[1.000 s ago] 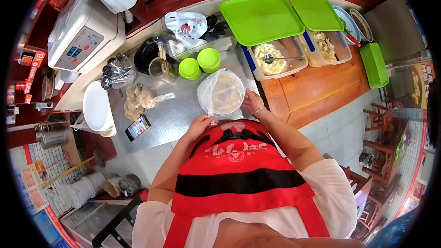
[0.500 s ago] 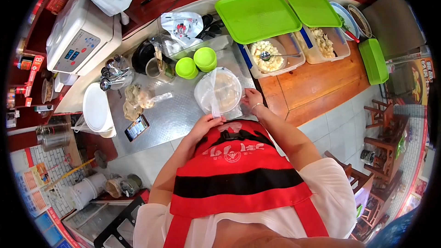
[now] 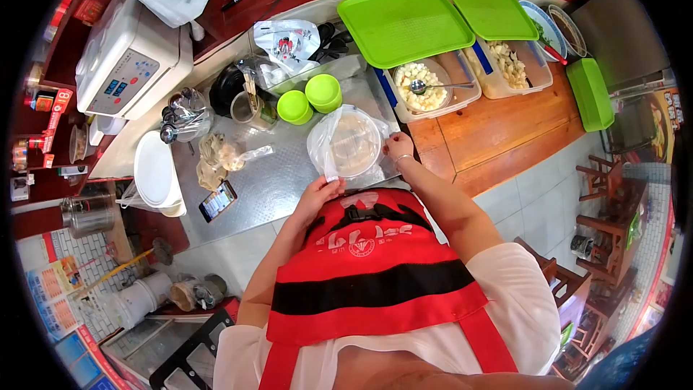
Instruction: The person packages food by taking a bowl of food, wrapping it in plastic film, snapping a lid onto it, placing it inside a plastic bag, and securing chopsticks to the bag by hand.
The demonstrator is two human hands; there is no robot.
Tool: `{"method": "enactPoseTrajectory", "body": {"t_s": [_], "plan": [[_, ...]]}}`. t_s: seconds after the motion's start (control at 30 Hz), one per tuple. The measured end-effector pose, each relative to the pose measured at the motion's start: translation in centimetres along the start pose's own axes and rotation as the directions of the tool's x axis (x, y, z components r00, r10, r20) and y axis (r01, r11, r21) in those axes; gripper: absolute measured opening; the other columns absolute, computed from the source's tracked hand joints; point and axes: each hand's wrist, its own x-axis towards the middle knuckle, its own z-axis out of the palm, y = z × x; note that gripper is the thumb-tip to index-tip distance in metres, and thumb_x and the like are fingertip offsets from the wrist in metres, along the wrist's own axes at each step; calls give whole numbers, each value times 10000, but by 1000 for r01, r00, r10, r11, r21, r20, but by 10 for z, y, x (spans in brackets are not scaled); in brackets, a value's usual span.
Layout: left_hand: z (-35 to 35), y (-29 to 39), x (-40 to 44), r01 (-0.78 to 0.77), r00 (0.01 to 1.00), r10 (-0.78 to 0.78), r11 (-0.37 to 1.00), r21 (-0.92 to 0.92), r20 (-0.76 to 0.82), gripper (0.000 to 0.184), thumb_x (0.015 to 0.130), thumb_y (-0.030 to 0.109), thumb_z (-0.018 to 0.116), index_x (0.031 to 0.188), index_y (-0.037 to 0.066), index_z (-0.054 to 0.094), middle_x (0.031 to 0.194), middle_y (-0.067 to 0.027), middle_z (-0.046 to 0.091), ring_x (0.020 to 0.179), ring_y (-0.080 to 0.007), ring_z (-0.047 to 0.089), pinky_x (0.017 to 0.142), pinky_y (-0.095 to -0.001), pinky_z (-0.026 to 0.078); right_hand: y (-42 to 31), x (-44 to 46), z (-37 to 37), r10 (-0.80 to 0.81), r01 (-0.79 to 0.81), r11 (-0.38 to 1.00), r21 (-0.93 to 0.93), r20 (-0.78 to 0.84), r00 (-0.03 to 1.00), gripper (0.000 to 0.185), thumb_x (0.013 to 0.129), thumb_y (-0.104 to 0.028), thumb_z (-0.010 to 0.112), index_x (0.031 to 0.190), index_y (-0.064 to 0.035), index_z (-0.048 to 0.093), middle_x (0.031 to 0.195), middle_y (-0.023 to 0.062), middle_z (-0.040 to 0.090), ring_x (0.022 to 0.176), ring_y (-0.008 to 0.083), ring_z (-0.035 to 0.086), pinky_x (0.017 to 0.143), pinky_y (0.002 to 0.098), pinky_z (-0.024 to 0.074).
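A round lidded takeaway container sits on the metal counter, inside a thin clear plastic bag. My left hand pinches a strip of the bag at the counter's front edge, near the container's lower left. On the other side, my right hand has its fingers closed on the bag's edge, just right of the container. The bag spreads loosely around the lid, with one fold lying across its left part. Both hands are apart from the container's rim.
Behind the container stand green bowls and a utensil cup. To the left lie a phone and small knotted bags. Green trays partly cover food bins at the right. A white tub stands far left.
My left hand has shifted slightly left, drawing the bag's strip leftward off the lid's middle. My right hand has moved up a little. The container stays on the counter.
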Motion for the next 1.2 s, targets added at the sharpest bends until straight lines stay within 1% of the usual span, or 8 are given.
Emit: {"method": "enactPoseTrajectory", "body": {"t_s": [0.2, 0.3, 0.37, 0.47, 0.6, 0.8, 0.97, 1.2], "plan": [[3, 3, 4, -10, 1000, 10, 1000, 22, -11, 285, 941, 223, 561, 1157, 38, 571, 1101, -56, 635, 957, -126, 577, 869, -273, 457, -1, -20, -10, 157, -187, 881, 434, 103, 982, 109, 780, -85, 635, 789, -22, 547, 690, 89, 627, 652, 166, 648, 556, 263, 494], [4, 3, 6, -3, 1000, 5, 999, 35, -30, 260, 944, 227, 555, 1124, 42, 586, 1079, -49, 644, 938, -123, 579, 858, -271, 459, -4, -30, -13, 42, -62, 967, 246, 85, 995, 147, 808, -102, 645, 892, -48, 538, 771, 54, 624, 685, 131, 600, 574, 266, 467], [5, 2, 8, -1, 999, 3, 998, 66, -39, 253, 950, 226, 541, 1108, 34, 589, 1073, -56, 644, 949, -132, 584, 873, -282, 461, -3, -31, -14, -300, 304, 945, -123, 50, 953, 229, 799, -136, 659, 955, -38, 521, 778, 97, 634, 706, 247, 634, 625, 368, 502], [2, -2, 12, 21, 998, -15, 996, 90, -68, 255, 953, 233, 535, 1082, 22, 595, 1062, -67, 646, 964, -144, 593, 884, -293, 467, -32, -50, -23, -315, 241, 722, -648, 2, 949, 299, 755, -169, 676, 979, -35, 531, 797, 177, 650, 738, 375, 633, 683, 468, 505], [1, -6, 18, 56, 991, -50, 998, 41, -128, 278, 945, 249, 553, 1077, 9, 598, 1065, -82, 646, 974, -156, 597, 883, -289, 468, -24, -63, -26, -517, 379, 655, -654, -21, 856, 336, 750, -169, 666, 1023, -47, 512, 820, 215, 647, 789, 398, 630, 693, 494, 499], [3, -5, 17, 17, 993, -19, 1000, -17, -118, 274, 950, 230, 545, 1096, 3, 592, 1074, -92, 640, 1015, -165, 598, 900, -286, 464, -27, -89, -28, -464, 434, 835, -337, -10, 886, 303, 784, -89, 626, 1038, -35, 469, 706, 160, 627, 575, 320, 609, 546, 411, 490], [2, -7, 18, -1, 995, -1, 1000, -28, -104, 276, 949, 216, 543, 1114, -1, 584, 1070, -84, 643, 1003, -165, 608, 882, -283, 476, -31, -99, -29, -116, 90, 950, 298, 73, 991, 258, 845, -40, 563, 1066, -42, 429, 626, 61, 558, 457, 128, 526, 404, 280, 399], [0, 4, 15, 18, 979, 14, 988, 152, -202, 182, 917, 168, 585, 1016, 22, 627, 925, -49, 670, 819, -126, 631, 766, -265, 510, -28, -103, -39, -71, 52, 971, 234, 72, 995, 176, 854, -58, 576, 990, -43, 465, 640, 58, 548, 462, 136, 520, 420, 286, 405]]}}
